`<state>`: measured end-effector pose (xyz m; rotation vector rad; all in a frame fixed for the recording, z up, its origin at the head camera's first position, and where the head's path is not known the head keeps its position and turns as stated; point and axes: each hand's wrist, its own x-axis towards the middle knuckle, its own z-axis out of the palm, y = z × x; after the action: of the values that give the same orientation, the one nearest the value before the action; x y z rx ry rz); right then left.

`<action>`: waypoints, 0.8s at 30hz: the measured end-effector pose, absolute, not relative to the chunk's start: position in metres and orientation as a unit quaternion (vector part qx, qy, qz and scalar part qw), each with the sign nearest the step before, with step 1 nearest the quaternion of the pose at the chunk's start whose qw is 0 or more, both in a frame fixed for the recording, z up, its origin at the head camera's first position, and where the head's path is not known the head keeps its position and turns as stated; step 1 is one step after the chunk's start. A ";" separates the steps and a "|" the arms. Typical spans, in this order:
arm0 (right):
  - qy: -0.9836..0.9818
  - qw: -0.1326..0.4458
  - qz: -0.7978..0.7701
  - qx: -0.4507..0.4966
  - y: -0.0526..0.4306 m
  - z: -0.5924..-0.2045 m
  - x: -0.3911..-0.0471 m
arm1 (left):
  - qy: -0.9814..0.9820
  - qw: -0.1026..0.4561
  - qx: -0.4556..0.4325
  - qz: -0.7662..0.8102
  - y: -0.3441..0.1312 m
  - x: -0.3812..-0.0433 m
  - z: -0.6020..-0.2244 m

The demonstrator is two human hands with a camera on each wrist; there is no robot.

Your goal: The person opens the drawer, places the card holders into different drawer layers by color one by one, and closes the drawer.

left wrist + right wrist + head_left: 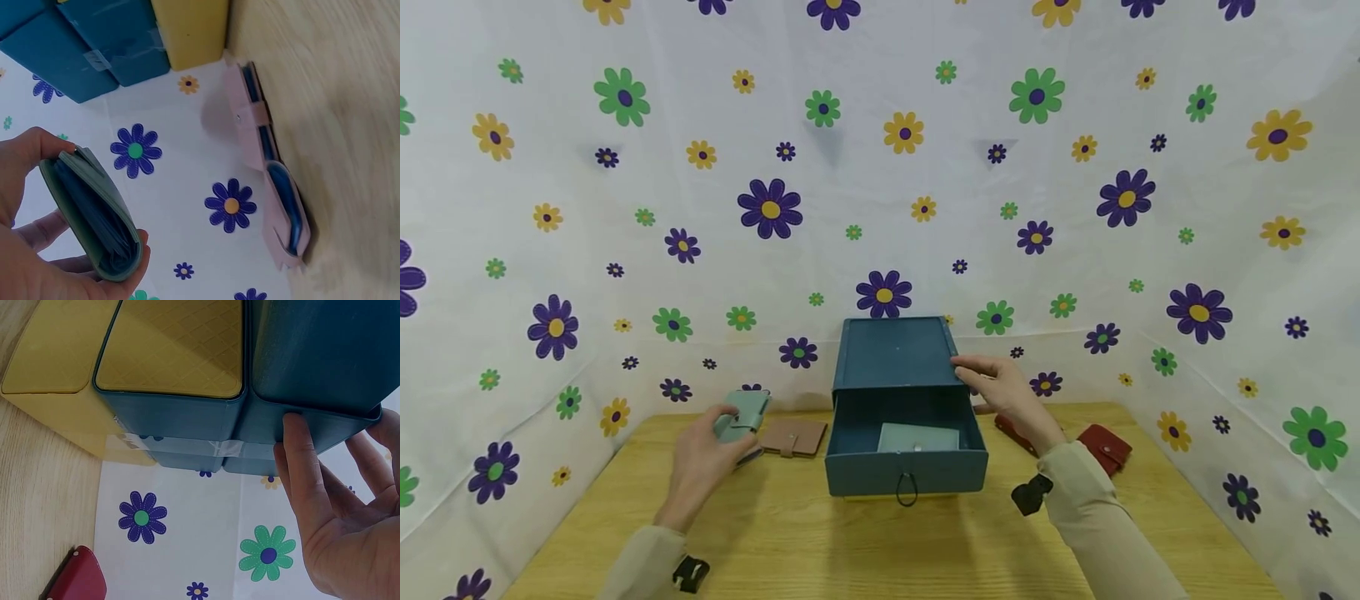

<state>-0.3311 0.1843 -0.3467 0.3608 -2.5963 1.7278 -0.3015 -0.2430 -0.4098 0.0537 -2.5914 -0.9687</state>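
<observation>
My left hand (702, 454) grips a mint-green wallet (742, 415) above the left side of the table. In the left wrist view the wallet (94, 215) shows its inner sleeves edge-on, between thumb and fingers. A blue drawer unit (895, 354) stands at the middle back, its top drawer (880, 477) pulled out toward me. Inside that drawer lies a second mint-green wallet (917, 437). My right hand (1007, 396) rests against the unit's right side near the top, fingers fairly straight; in the right wrist view the fingertips touch the blue side wall (269, 422).
A pinkish-brown wallet (793, 437) lies left of the unit; the left wrist view shows another pink wallet (286, 215) next to it. At right are a red wallet (1105, 447) and a brownish-red one (1017, 433), partly behind my arm. Lower drawers include a yellow one (50, 362).
</observation>
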 end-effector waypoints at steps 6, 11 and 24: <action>-0.827 0.003 0.551 0.110 0.185 -0.349 -0.332 | -0.913 0.182 0.005 -0.365 -0.232 -0.297 -0.401; -0.826 0.003 0.552 0.111 0.184 -0.348 -0.332 | -0.907 0.185 -0.001 -0.379 -0.225 -0.294 -0.395; -0.827 0.001 0.551 0.111 0.184 -0.348 -0.333 | -0.897 0.185 -0.026 -0.402 -0.205 -0.286 -0.374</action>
<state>-0.3328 0.1838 -0.3481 0.3478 -2.5970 1.7311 -0.2860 -0.2046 -0.3742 -0.0721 -2.5264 -1.1317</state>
